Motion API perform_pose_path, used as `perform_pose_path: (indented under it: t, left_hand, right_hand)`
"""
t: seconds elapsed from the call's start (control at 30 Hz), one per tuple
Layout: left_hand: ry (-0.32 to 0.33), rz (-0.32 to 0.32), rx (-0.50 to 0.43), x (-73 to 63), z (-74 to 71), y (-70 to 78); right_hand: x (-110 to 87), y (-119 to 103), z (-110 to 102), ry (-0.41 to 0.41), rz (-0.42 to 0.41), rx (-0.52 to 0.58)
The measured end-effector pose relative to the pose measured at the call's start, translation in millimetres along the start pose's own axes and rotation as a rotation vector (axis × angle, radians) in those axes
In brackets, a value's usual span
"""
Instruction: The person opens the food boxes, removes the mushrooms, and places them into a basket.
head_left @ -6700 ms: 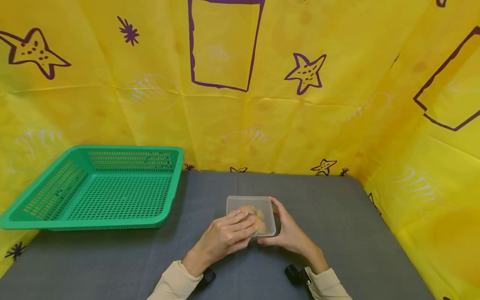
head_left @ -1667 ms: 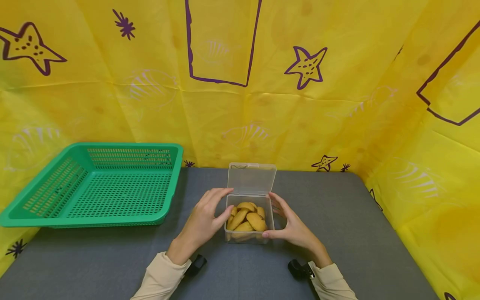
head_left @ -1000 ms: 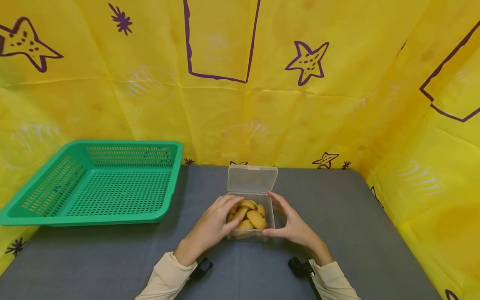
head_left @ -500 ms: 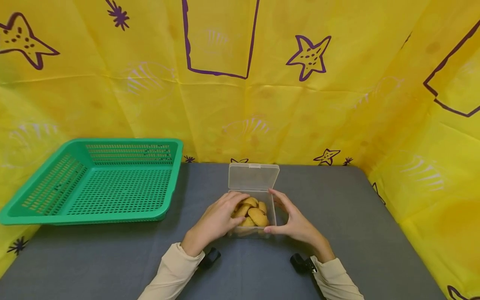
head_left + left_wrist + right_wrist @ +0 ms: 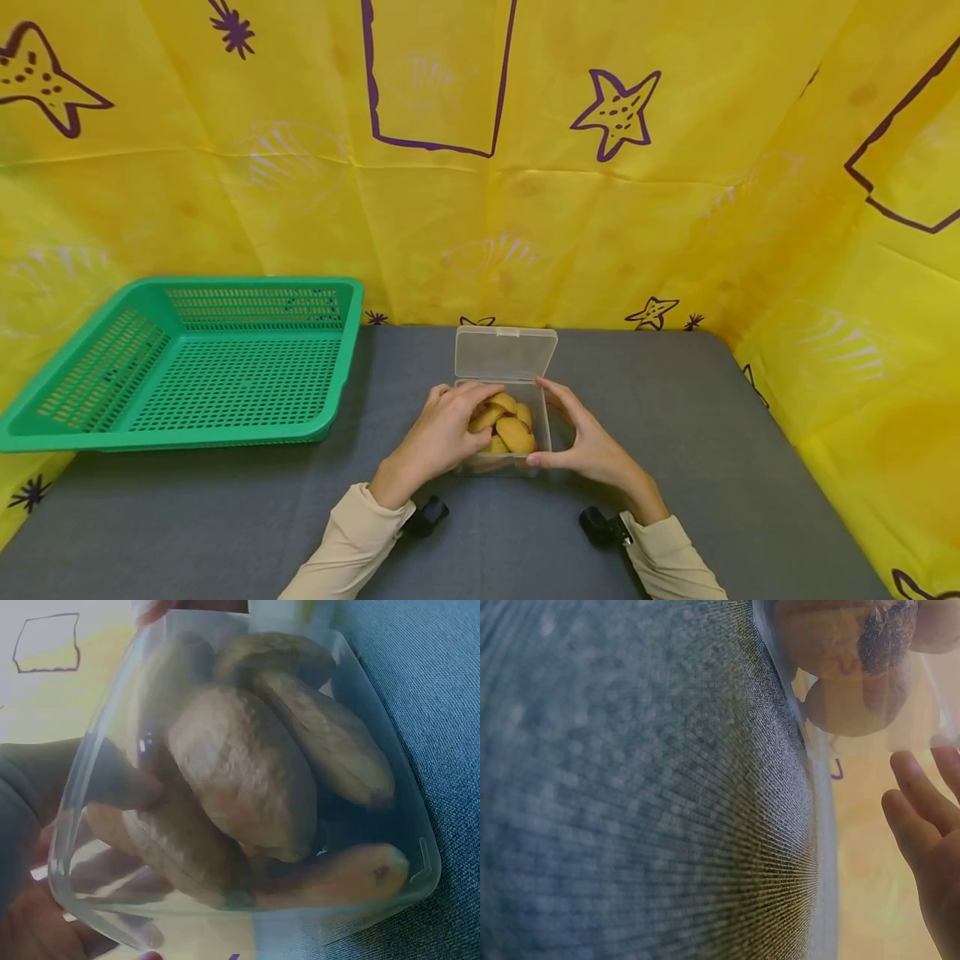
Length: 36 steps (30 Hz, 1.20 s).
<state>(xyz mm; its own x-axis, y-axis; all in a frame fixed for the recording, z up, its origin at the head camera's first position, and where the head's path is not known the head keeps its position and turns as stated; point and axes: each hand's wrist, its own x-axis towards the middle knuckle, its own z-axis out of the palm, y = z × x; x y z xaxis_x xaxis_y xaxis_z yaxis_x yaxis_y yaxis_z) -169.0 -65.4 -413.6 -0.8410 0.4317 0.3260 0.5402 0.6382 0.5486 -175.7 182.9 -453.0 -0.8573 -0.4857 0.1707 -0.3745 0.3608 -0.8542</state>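
A clear plastic box [image 5: 495, 467] stands on the table with its hinged lid [image 5: 502, 353] tipped up at the back. Several oval golden-brown cookies [image 5: 515, 435] lie in it, seen through its wall in the left wrist view. My left hand [image 5: 438, 435] reaches over the box's left side, its bent thumb and fingers round a cookie [image 5: 176, 851]; some fingertips are hidden. With my right hand [image 5: 597, 452] I hold the box's right side, thumb at the near corner and index finger at the far one; in the right wrist view its fingers [image 5: 922, 795] show beside the box.
A green plastic basket [image 5: 240, 437] with slotted sides stands at the left of the grey cloth-covered table [image 5: 637, 383]. Behind and to the right rises a yellow sheet [image 5: 420, 225] printed with starfish and fish bones. A small black device sits on each wrist.
The box's lid, closed earlier with both hands on it, has swung up. My left hand has moved right from the rim over the cookies, thumb dipping among them. The right hand stays on the box.
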Motion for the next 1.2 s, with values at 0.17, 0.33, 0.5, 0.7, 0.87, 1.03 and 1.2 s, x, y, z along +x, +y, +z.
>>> perform_pose_path:
  t: [0.17, 0.33, 0.5, 0.7, 0.87, 1.03, 1.2]
  left_hand:
    - [0.089, 0.05, -0.039, -0.6, -2.3, 3.2]
    - [0.127, 0.097, -0.141, -0.8, -7.2, 3.3]
    - [0.107, 0.087, -0.201, -1.7, -11.3, 1.7]
    - [0.105, 0.079, -0.244, -2.7, -17.8, 1.5]
    - [0.121, 0.067, -0.262, -4.5, -29.1, 2.1]
    - [0.115, 0.019, -0.251, -6.2, -42.1, 0.4]
    - [0.126, -0.007, -0.222, -8.8, -50.3, -1.7]
  right_hand:
    - [-0.4, -1, 0, 0.001, 0.015, 0.0]
    - [-0.2, 1, -1, -0.004, 0.024, -0.002]
    - [-0.3, 1, -1, -0.011, 0.027, -0.001]
    - [-0.7, 0, 0, -0.013, 0.031, -0.003]
    - [-0.9, 1, 1, -0.012, 0.029, 0.001]
    - [-1.2, 1, 0, -0.011, 0.032, 0.005]
    - [-1.5, 1, 0, -0.008, 0.037, 0.004]
